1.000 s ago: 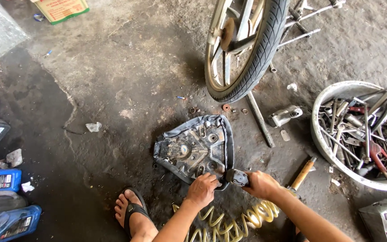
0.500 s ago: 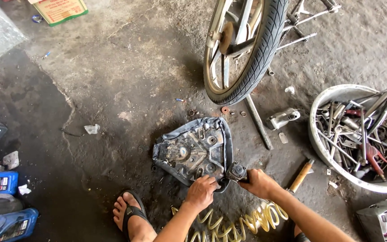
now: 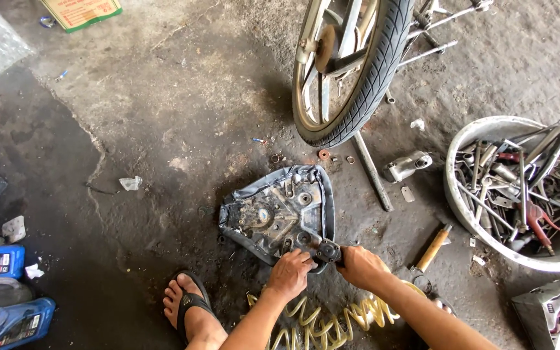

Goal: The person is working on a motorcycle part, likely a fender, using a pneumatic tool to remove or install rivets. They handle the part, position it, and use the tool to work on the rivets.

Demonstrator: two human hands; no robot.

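Seat (image 3: 280, 210) lies upside down on the floor (image 3: 163, 129) so its underside is reachable. Left hand (image 3: 290, 272) presses its near edge, fingers curled; right hand (image 3: 360, 266) grips a small black tool (image 3: 327, 251) there.

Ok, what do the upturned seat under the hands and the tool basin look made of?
Seat: probably a dirty hard plastic or metal base, with grey vinyl-like cover folded over its rim. Basin: looks like dull grey metal or plastic, its rim scuffed; cannot tell which.

Small dark part (image 3: 327, 250) between both hands mostly hidden – wheel (image 3: 348, 65) & blue bottles (image 3: 9, 323) cut off by edges.
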